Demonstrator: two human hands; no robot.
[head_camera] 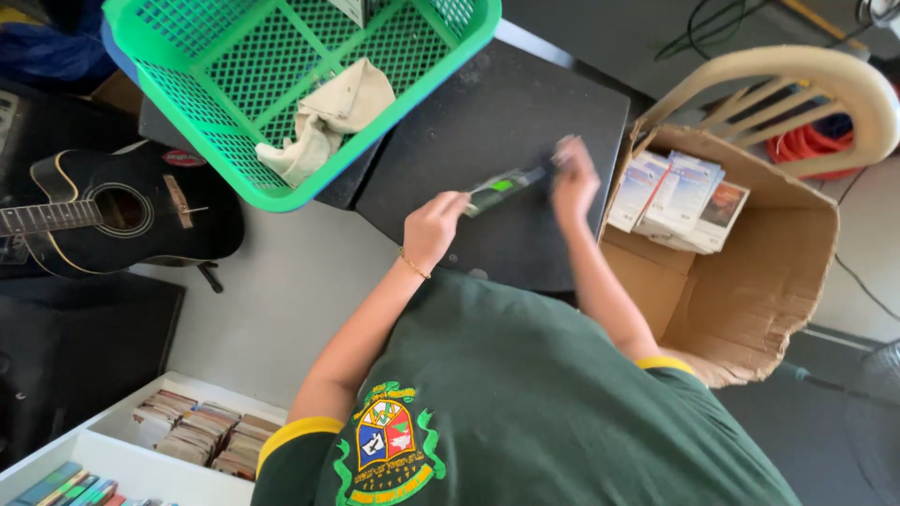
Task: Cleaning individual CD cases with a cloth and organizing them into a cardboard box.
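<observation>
Left hand (433,228) closed around the handle end of a slim grey tool with green patch (499,187), held over the black tabletop (469,112); right hand (572,178) at the far tip, blurred, grip unclear, can't tell. Likely light, rigid, smooth plastic; best gripped mid-handle. Green basket (234,178) beyond left hand, cardboard box (750,272) just right of right hand

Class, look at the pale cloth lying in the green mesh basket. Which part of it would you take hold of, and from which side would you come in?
Pinch the cloth at its raised, bunched folds near the middle, coming straight down from above. It lies crumpled and limp on the floor of the green basket, whose mesh walls block any sideways approach. The open top is the only free way in, and the folds probably give the fingers something to close on.
</observation>
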